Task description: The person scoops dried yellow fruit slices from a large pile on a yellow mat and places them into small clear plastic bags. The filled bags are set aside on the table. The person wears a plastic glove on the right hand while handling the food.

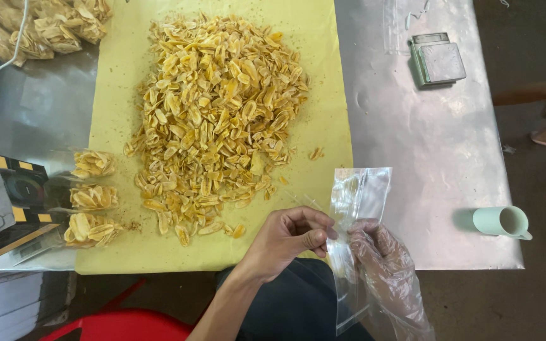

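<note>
opening a clear bag at the near edge

closest in, at 6 o'clock: left hand [289,237] bare, thumb and forefinger pinched shut on one edge of the clear plastic bag [354,215]. right hand [383,265] in a thin see-through glove, fingers curled around the bag from the other side. bag upright and empty, held just over the near edge of the metal table [424,145].

best done, by the look of it, by pinching one wall only and sliding the gloved fingers against the other, so the mouth parts without creasing.

out at 9 o'clock: three small filled packets [93,197] in a column on the yellow sheet [121,76], clear, each plump with chips. beside them, a box [7,202] in white, black and yellow stripes.

at 3 o'clock: pale green cup [502,221] on its side.

middle, toward 12: big loose heap of yellow chips [216,113].

farthest, 11 o'clock: more filled bags [39,28] piled together. at 1 o'clock: small flat scale [437,60], grey-green, square plate.
</note>
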